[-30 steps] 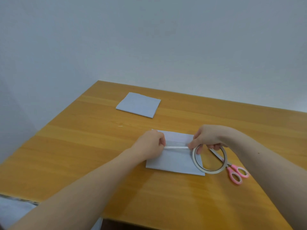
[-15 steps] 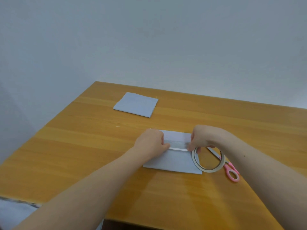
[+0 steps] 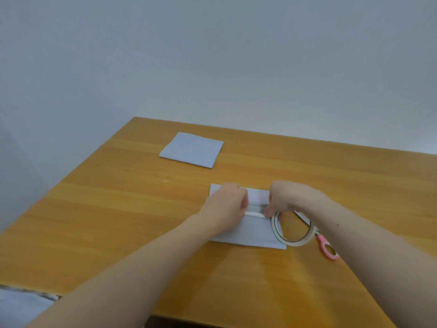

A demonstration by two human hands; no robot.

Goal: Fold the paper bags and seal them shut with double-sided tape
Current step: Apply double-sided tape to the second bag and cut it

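On the paper bag (image 3: pixel 250 230), left hand (image 3: pixel 224 207) pins tape strip (image 3: pixel 254 214); right hand (image 3: pixel 283 200) grips roll (image 3: pixel 292 242)

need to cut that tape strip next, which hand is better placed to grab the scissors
Right. The scissors lie just beside the right hand, under that forearm. It would first have to release the tape roll. The left hand pins the strip's other end on the paper bag.

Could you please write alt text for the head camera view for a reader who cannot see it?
Two bare hands stretch a strip of tape across a paper bag on a wooden table; the right hand holds the tape roll. Pink scissors lie beside it, a second bag farther back.
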